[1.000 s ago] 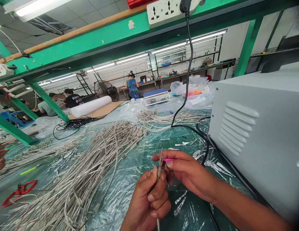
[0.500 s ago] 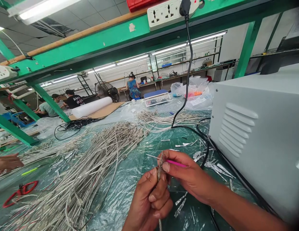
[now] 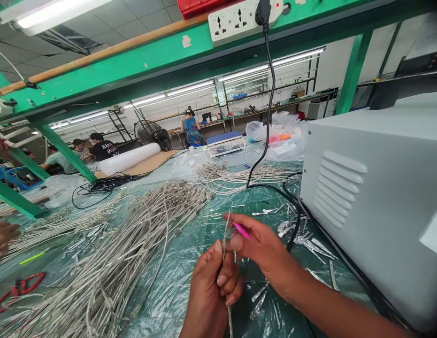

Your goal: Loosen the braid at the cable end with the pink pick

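Between left fingertips (image 3: 218, 246), thin silvery cable (image 3: 227, 227)

Green frame (image 3: 126, 66) overhead; lit tube lamp (image 3: 49, 15); tiled ceiling (image 3: 134, 22); white wall (image 3: 335, 61).

Cable (image 3: 230, 321) is looking metallic, rough; plastic sheeting (image 3: 162, 295) is gleaming (crinkled, too); vented machine housing (image 3: 387, 202) is appearing smooth.
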The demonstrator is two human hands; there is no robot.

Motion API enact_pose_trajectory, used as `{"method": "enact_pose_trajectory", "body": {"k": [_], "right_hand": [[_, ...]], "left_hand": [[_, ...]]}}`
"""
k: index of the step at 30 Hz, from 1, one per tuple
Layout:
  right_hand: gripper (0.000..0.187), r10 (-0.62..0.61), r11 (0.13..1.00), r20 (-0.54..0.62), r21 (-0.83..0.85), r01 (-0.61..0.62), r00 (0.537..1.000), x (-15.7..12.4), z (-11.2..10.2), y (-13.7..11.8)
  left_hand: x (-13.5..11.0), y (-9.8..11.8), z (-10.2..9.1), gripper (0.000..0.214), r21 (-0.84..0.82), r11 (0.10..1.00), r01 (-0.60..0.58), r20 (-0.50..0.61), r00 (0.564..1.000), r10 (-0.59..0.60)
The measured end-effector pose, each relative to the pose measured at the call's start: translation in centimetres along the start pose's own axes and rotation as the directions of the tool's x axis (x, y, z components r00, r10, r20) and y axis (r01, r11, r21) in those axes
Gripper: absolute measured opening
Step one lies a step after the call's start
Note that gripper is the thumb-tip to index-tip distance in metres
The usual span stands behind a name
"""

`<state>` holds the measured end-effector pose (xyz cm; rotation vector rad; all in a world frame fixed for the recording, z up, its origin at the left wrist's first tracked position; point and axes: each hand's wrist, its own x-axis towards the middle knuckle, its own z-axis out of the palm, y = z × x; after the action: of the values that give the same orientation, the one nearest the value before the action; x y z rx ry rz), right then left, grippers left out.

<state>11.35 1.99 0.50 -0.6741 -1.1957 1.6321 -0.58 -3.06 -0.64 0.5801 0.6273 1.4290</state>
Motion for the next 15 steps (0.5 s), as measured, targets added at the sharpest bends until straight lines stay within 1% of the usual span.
{"method": "enact_pose_trajectory", "body": {"k": [2, 3, 5, 6, 8, 10, 13, 15], "right_hand": [[0.058, 0.013, 1.000, 0.018, -0.003, -0.013, 1.000, 0.0, 0.1, -0.2], [0.051, 0.010, 1.000, 0.029, 0.003, -0.010, 1.000, 0.0, 0.1, -0.3], [0.031, -0.026, 0.999, 0.050, 0.028, 0.024, 0.998, 0.0, 0.1, -0.3], [0.025, -0.049, 0.998, 0.058, 0.043, 0.047, 0.997, 0.1, 0.2, -0.3], [0.026, -0.077, 0.995, 0.052, 0.069, 0.074, 0.996, 0.1, 0.3, -0.2], [0.026, -0.071, 0.995, 0.051, 0.070, 0.067, 0.996, 0.0, 0.5, -0.1], [0.023, -0.040, 0.999, 0.070, 0.036, 0.038, 0.997, -0.3, 0.9, 0.0], [0.021, 0.003, 1.000, 0.047, 0.010, -0.003, 0.999, -0.4, 1.1, 0.1]], "left_hand": [[-0.1, -0.2, 0.0, 0.029, 0.012, 1.000, 0.020, 0.023, 1.000, -0.020], [-0.2, -0.3, 0.0, 0.029, 0.021, 0.999, 0.033, 0.035, 0.999, -0.033], [-0.2, -0.3, 0.0, 0.027, 0.027, 0.998, 0.050, 0.054, 0.997, -0.051], [-0.3, -0.3, 0.0, 0.027, 0.018, 0.999, 0.052, 0.059, 0.997, -0.053], [-0.3, -0.2, 0.1, 0.026, -0.029, 0.999, 0.026, 0.053, 0.998, -0.025], [-0.3, -0.2, 0.1, 0.025, -0.088, 0.996, -0.013, 0.037, 0.999, 0.016], [-0.4, -0.2, 0.0, 0.021, -0.142, 0.988, -0.060, 0.022, 0.998, 0.064], [-0.5, -0.3, -0.2, 0.019, -0.157, 0.984, -0.079, 0.007, 0.997, 0.081]]}}
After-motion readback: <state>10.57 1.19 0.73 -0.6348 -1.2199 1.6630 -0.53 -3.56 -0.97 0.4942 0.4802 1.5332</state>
